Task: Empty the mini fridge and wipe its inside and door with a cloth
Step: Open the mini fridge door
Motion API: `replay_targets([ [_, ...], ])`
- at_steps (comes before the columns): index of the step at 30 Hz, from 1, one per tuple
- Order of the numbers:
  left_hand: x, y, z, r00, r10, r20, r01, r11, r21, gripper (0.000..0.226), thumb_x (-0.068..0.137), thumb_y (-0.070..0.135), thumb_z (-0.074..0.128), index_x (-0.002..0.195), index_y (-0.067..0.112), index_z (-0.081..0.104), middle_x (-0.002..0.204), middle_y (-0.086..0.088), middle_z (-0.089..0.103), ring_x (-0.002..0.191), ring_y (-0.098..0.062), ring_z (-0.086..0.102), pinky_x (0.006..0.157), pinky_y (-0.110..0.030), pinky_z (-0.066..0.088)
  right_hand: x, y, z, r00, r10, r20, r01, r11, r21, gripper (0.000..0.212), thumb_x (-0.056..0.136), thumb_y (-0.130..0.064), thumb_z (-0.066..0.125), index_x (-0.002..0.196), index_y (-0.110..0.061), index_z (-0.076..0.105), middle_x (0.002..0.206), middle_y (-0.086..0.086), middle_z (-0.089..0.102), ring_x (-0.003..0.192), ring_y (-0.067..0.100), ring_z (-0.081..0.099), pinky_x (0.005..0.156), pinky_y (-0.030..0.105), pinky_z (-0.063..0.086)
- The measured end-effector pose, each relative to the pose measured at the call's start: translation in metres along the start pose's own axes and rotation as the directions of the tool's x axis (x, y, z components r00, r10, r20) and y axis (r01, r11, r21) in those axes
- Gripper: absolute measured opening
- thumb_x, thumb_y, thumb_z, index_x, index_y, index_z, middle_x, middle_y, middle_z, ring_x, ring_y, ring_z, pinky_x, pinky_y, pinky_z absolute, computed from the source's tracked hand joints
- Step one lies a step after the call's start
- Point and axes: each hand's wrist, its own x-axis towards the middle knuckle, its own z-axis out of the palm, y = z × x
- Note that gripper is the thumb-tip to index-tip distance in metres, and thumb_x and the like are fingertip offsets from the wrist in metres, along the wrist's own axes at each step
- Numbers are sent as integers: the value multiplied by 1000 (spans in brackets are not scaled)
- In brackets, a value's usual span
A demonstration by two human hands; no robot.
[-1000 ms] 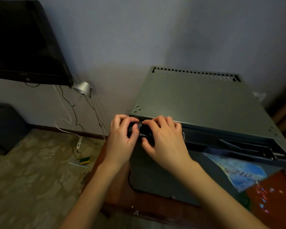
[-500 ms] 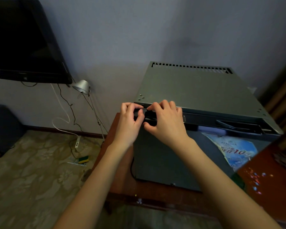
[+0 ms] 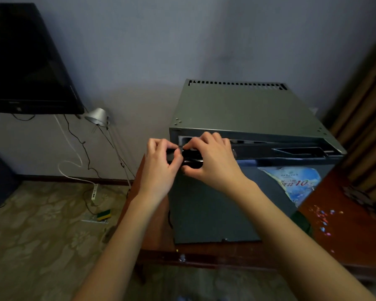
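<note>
Grey metal mini fridge (image 3: 243, 109), door (image 3: 215, 209) ajar; left hand (image 3: 161, 170) and right hand (image 3: 213, 164) grips clamped on its edge.

The single view comes from a wide-angle camera worn on the person's head, facing forward and down toward the wall (image 3: 204, 40). It sits close above the mini fridge (image 3: 243, 107), seeing its top and its door (image 3: 204, 203) at right of centre, with the carpeted floor (image 3: 30, 235) at lower left.

Open floor (image 3: 30, 224) left of mini fridge (image 3: 237, 109), lamp (image 3: 96, 116) and cables (image 3: 83, 146) by wall (image 3: 161, 51), curtain (image 3: 365, 118) close at right
</note>
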Motion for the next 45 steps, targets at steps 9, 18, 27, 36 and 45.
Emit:
replay_targets([
  [9,-52,44,-47,951,24,310,80,945,-317,41,98,30,48,70,9,68,59,3,56,59,-6,52,60,-19,42,-107,-40,-35,994,98,55,-110,948,298,36,81,-56,23,92,-35,50,91,-13,39,98,8,32,93,29,19],
  [18,-75,69,55,826,205,525,-26,944,-328,14,88,16,61,75,18,65,68,7,62,65,4,55,63,-18,44,-188,-37,-81,986,156,63,-164,976,146,25,84,-50,61,73,-28,54,79,-20,42,89,6,38,88,32,28],
  [27,-106,59,150,762,242,601,-182,970,-161,26,87,24,63,112,16,61,105,2,51,93,-14,59,85,-35,52,-246,-29,-138,880,266,392,-129,931,-342,37,94,-43,47,129,-50,37,103,-24,40,96,2,28,93,26,28],
  [36,-118,60,186,710,548,442,-530,829,-178,44,86,3,57,129,14,57,137,-5,46,120,-27,47,97,-47,46,-272,-34,-54,906,301,296,-241,945,-223,50,92,-18,51,141,-22,41,147,3,33,130,23,31,109,34,27],
  [45,-95,57,200,739,488,465,-355,868,-347,48,87,-2,52,131,17,53,128,-4,52,115,-19,52,99,-37,46,-249,69,3,908,418,16,-412,901,-135,26,80,-8,59,105,-14,64,115,5,57,105,25,48,90,36,44],
])
